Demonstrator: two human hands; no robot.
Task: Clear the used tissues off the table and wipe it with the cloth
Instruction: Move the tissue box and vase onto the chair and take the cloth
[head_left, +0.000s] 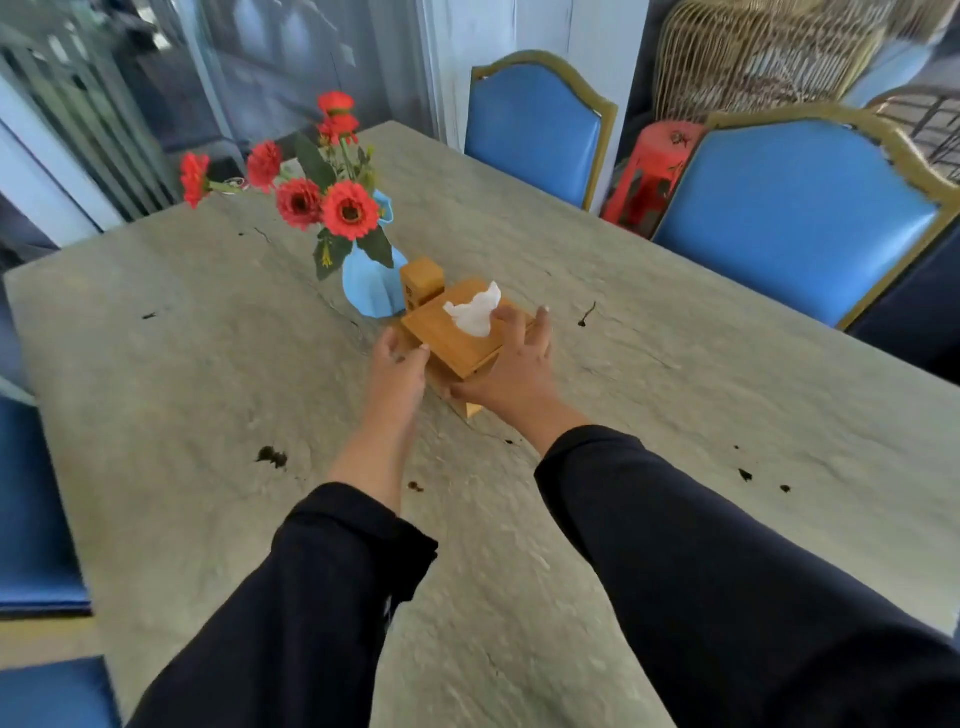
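Observation:
A wooden tissue box (452, 340) sits near the middle of the grey stone table (675, 395), with a white tissue (475, 312) sticking up from its top slot. My left hand (397, 369) grips the box's left side. My right hand (511, 364) grips its right side, fingers spread over the top edge and thumb at the near corner. No loose used tissue or cloth is in view. Dark stains (271, 456) dot the table surface.
A blue vase (366, 283) of red flowers (349, 209) and a small wooden holder (422, 283) stand just behind the box. Blue chairs (795, 218) line the right side and far end, with more blue seats (31, 499) on the left. A red stool (652, 171) is behind the chairs.

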